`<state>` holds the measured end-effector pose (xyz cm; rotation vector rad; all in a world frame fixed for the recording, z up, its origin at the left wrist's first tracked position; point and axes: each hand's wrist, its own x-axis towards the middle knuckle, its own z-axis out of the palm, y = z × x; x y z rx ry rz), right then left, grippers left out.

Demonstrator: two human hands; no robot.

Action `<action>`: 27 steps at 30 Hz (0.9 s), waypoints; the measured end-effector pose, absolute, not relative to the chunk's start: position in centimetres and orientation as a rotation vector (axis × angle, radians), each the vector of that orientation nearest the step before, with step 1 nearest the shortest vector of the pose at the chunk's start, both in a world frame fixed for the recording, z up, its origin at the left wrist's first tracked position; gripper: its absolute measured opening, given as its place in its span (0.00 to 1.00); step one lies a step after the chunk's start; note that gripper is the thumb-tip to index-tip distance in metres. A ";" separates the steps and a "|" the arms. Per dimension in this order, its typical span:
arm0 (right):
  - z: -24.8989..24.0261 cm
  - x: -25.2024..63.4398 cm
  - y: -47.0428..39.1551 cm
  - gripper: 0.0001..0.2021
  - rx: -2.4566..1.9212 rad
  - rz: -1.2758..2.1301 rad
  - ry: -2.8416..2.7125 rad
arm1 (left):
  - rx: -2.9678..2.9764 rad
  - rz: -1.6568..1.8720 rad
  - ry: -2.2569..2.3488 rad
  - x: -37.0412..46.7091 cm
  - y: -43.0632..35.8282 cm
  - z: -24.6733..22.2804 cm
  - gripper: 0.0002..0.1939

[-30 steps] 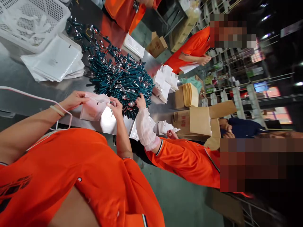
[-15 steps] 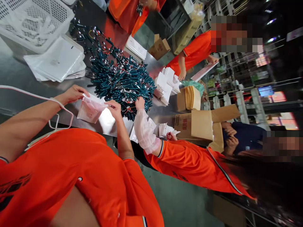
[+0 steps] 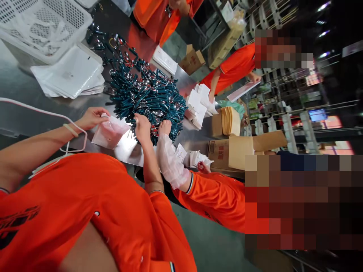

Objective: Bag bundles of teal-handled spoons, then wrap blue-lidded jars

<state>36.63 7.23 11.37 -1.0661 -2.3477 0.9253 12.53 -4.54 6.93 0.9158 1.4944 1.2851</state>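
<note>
My left hand (image 3: pixel 95 117) pinches the upper left edge of a small pale plastic bag (image 3: pixel 109 133) with a pinkish tint, held just above the metal table. My right hand (image 3: pixel 142 129) is at the near edge of a big heap of cutlery (image 3: pixel 150 92) with dark teal handles and shiny metal ends. Its fingers are curled, and what lies between them is hidden. Beside it, a co-worker's hand (image 3: pixel 165 127) with a translucent sleeve cover (image 3: pixel 171 162) also reaches into the heap.
A white perforated basket (image 3: pixel 53 53) and stacked white bags (image 3: pixel 68 71) stand at the left. A white cable (image 3: pixel 42 110) crosses near my left forearm. White packets (image 3: pixel 195 107) and cardboard boxes (image 3: pixel 241 151) are at the right. Other people in orange work around the metal table (image 3: pixel 14 87).
My right hand has let go of the bag's right edge and moved up and right to the cutlery heap. My left hand still holds the bag. The co-worker's sleeved arm has shifted slightly.
</note>
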 end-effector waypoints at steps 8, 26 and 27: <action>9.6 31.1 2.3 0.11 -0.964 0.511 -2.951 | 0.834 1.308 1.410 14.0 -6.5 7.1 0.24; 13.7 23.6 4.5 0.27 -0.890 0.853 -2.347 | 0.909 1.308 1.424 2.2 -15.8 9.1 0.27; 14.0 23.1 4.6 0.28 -0.931 0.905 -2.298 | 0.858 1.349 1.492 0.6 -17.0 9.5 0.29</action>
